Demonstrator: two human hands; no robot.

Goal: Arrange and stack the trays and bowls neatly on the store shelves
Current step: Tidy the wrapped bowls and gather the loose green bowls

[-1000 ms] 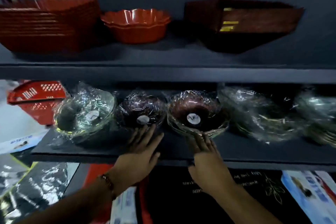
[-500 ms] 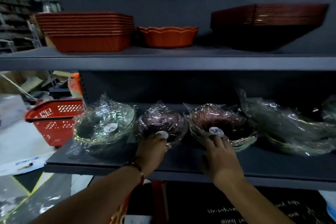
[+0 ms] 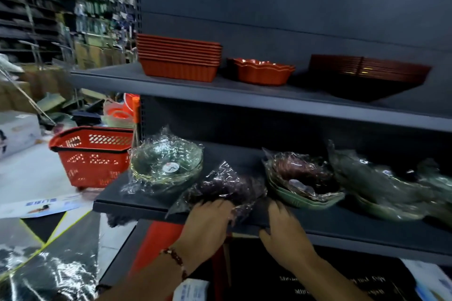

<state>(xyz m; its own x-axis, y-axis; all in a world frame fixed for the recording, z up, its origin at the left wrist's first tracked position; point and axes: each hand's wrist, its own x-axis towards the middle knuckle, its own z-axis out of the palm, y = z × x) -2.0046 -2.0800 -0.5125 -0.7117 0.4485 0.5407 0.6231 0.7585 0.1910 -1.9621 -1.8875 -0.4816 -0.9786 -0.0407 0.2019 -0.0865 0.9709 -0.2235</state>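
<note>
My left hand [image 3: 208, 223] grips a dark purple plastic-wrapped bowl [image 3: 225, 188], tipped at the front edge of the lower shelf [image 3: 342, 223]. Beside it, my right hand [image 3: 285, 230] rests with spread fingers on the shelf edge, just below a brown wrapped bowl [image 3: 303, 176] that sits in green bowls. A clear greenish wrapped bowl stack [image 3: 166, 162] stands at the shelf's left end. More wrapped green bowls [image 3: 381, 183] lie to the right. On the upper shelf [image 3: 244, 95] are stacked orange trays [image 3: 179, 58], an orange scalloped bowl [image 3: 263, 72] and dark red stacked trays [image 3: 367, 76].
A red shopping basket [image 3: 91, 154] stands on the floor left of the shelf. Papers and plastic sheets [image 3: 46, 205] lie on the floor. Cartons and other store shelves fill the far left background.
The view has swung right and back. My left hand has closed on the purple wrapped bowl and pulled it to the shelf's front edge; my right hand has dropped from the brown bowl to the shelf edge.
</note>
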